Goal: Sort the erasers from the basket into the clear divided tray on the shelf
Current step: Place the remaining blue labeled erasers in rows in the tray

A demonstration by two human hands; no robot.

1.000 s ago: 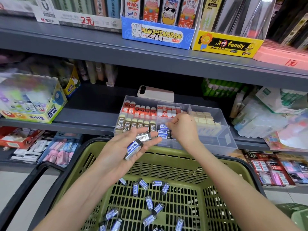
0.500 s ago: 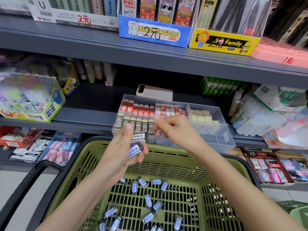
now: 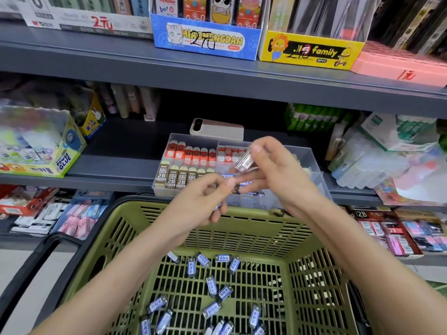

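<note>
Green slatted plastic basket (image 3: 254, 235) with a black handle, at 6 o'clock in view. Loose blue-and-white sleeved erasers (image 3: 211, 285) lie flat, scattered across its floor.

At the basket's 12 o'clock, a clear divided plastic tray (image 3: 312, 160) sits on the grey metal shelf (image 3: 116, 170).
- 10 o'clock cell: red-sleeved erasers (image 3: 191, 153), standing.
- 8 o'clock cell: tan 2B erasers (image 3: 171, 177).
- Front middle cell: blue-labelled erasers (image 3: 227, 176), partly behind the hands.
- Right cells: mostly hidden.

Both forearms extend over the basket and the hands meet in front of the tray.
- Right hand (image 3: 278, 175) is raised. Thumb and fingers pinch a motion-blurred pale sleeved eraser (image 3: 245, 163), tilted in the air over the tray's middle.
- Left hand (image 3: 198, 201) is at the right hand's 8 o'clock. Its fingers curl around a part-hidden eraser (image 3: 217, 208), only a grey sliver showing. Its index tip touches the right fingers.
</note>
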